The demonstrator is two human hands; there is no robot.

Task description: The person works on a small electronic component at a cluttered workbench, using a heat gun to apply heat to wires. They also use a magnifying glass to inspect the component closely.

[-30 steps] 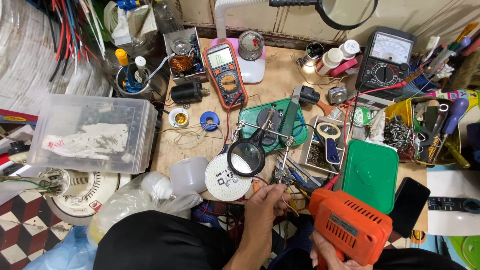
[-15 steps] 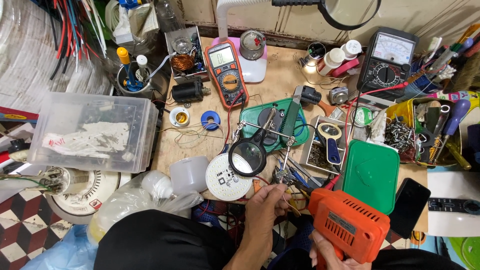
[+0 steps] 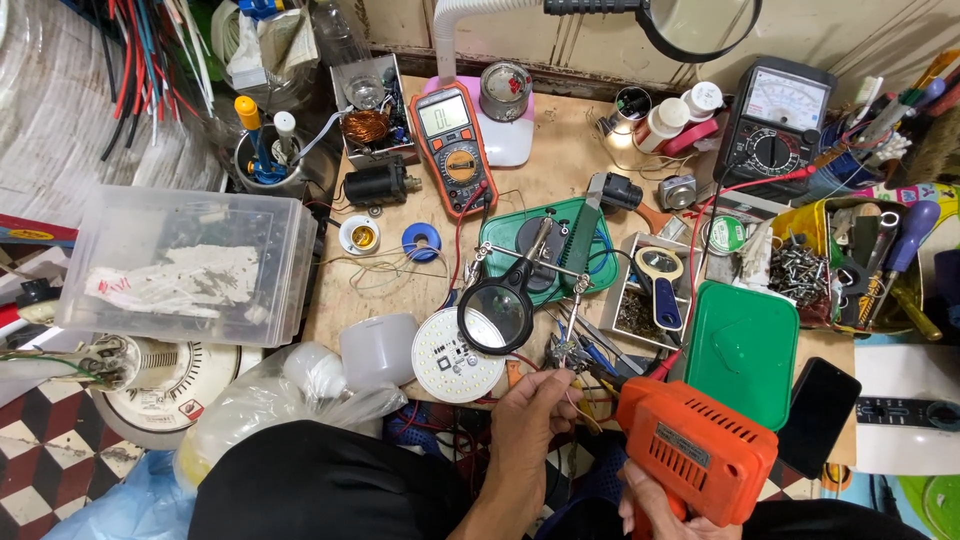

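Your right hand (image 3: 655, 500) gripped the orange plastic soldering gun (image 3: 695, 450) low at the cluttered tabletop (image 3: 540, 180) edge; your left hand's (image 3: 530, 420) fingers pinched a thin wire there. The tip could have scorched those fingers, being so near

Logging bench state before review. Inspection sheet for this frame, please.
Surface: wooden bench, crowded, little bare.
Job's things: orange soldering gun in right hand; left hand pinches a small part below the helping-hands magnifier; what it holds is too small to tell.
Clutter: round LED board, two multimeters, green box, clear plastic tub, screw tray, black phone.
Grippers: both hands closed on their items.
Cables: red probe lead; wire bundle top left.
Surroundings: checkered floor.
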